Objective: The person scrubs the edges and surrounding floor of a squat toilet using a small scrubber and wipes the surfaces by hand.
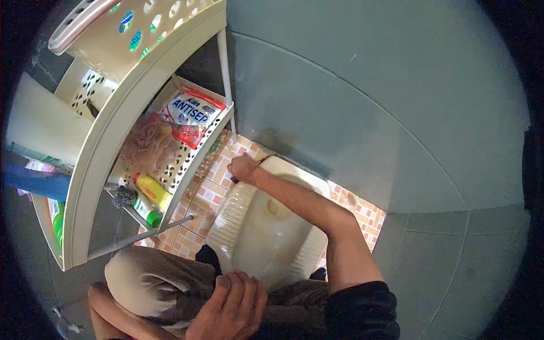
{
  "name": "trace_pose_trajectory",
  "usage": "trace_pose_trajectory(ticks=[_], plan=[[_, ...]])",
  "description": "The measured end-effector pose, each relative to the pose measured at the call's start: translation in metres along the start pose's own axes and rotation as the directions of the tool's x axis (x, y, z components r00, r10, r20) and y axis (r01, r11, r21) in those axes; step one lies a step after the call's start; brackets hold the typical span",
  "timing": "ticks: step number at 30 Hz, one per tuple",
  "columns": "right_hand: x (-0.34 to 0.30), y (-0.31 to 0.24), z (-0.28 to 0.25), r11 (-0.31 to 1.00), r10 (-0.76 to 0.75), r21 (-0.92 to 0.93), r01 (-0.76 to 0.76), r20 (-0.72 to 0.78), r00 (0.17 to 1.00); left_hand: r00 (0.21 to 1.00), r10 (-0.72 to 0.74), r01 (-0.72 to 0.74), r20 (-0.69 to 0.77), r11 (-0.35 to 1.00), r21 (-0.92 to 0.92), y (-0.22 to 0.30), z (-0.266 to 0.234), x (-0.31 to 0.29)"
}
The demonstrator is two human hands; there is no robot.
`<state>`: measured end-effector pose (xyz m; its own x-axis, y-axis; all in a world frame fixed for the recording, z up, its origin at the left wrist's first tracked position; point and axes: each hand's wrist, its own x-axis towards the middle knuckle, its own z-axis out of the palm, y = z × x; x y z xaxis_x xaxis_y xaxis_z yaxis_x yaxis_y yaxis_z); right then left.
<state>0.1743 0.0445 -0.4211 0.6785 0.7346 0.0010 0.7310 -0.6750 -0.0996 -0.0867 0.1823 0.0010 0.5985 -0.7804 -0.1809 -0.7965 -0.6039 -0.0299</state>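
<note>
Across the white squat toilet (271, 218) stretches my right arm, in a dark sleeve pushed up to the elbow. My right hand (244, 168) is closed in a fist beside the far left rim, close to the tiled floor. A small dark bit shows at its edge, but what the fingers hold, if anything, I cannot make out. Near the lower edge, my left hand (232, 303) rests with its fingers laid out over my lap, holding nothing. My bent knee in brown trousers (153, 277) covers part of the near floor.
A cream plastic corner shelf (136, 85) stands at the left. On its lower tier are a red and white packet (194, 116), a mesh bath puff (148, 144), a yellow tube (153, 190) and a white tube with a green cap (146, 211). A grey wall (362, 130) bounds the right.
</note>
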Motion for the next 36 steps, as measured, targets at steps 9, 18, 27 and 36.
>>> trace_pose_trajectory(ticks=[9,18,27,36], plan=[[-0.012,-0.009,-0.007,0.985,-0.029,0.173,0.024,0.022,0.999,0.998,-0.035,0.036,-0.055,0.999,0.024,0.007,0.002,0.003],[-0.015,0.048,-0.037,0.971,0.222,-0.141,-0.193,0.236,0.946,0.999,-0.049,0.050,-0.016,0.997,0.064,0.006,-0.001,0.002],[-0.012,0.010,-0.010,0.985,0.065,0.154,-0.072,0.050,0.997,1.000,-0.015,0.016,-0.027,0.999,0.048,0.005,-0.005,0.003],[-0.014,0.011,-0.002,0.983,-0.017,0.185,0.014,0.012,1.000,1.000,-0.001,0.000,0.015,0.999,0.046,0.005,-0.005,0.003]])
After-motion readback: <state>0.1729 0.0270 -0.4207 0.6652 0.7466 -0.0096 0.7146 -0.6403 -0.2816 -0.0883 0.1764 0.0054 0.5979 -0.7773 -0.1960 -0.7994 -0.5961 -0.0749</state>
